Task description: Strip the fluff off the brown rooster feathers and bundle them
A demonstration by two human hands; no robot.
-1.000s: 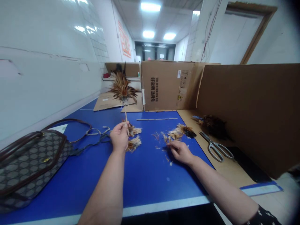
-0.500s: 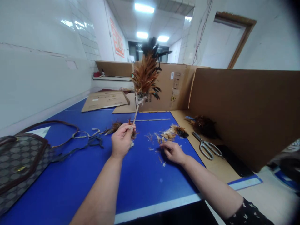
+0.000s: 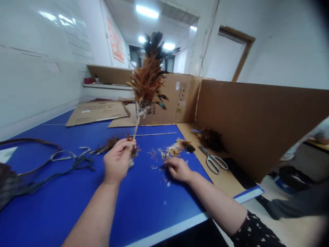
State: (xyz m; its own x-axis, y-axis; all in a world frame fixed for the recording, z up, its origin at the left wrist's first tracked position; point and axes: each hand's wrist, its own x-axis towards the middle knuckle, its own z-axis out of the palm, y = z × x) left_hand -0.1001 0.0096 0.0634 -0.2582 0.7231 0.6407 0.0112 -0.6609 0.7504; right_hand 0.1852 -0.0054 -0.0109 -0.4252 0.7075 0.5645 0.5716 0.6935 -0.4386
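Observation:
My left hand [image 3: 117, 161] is closed around the thin stick of a feather duster [image 3: 147, 80], held upright over the table. Its brown and black feathers fan out at the top, with white bits where they meet the stick. On the blue tabletop, my right hand [image 3: 179, 169] has its fingers drawn together at the edge of a pile of loose feathers [image 3: 176, 149]; whatever is between the fingertips is too small to make out. More brown feathers [image 3: 109, 144] lie behind my left hand, partly hidden by it.
Scissors [image 3: 214, 164] and a black phone-like slab [image 3: 239, 173] lie on cardboard at the right, near a dark feather bundle [image 3: 210, 138]. Tall cardboard [image 3: 246, 120] walls that side. Dark cloth strips [image 3: 74, 168] and a bag [image 3: 7, 185] are left. A thin stick [image 3: 156, 133] lies behind.
The view has turned to the right, so the scene shifts left in the picture. A person's leg now shows at the far right. My left hand still holds the duster; my right stays by the pile.

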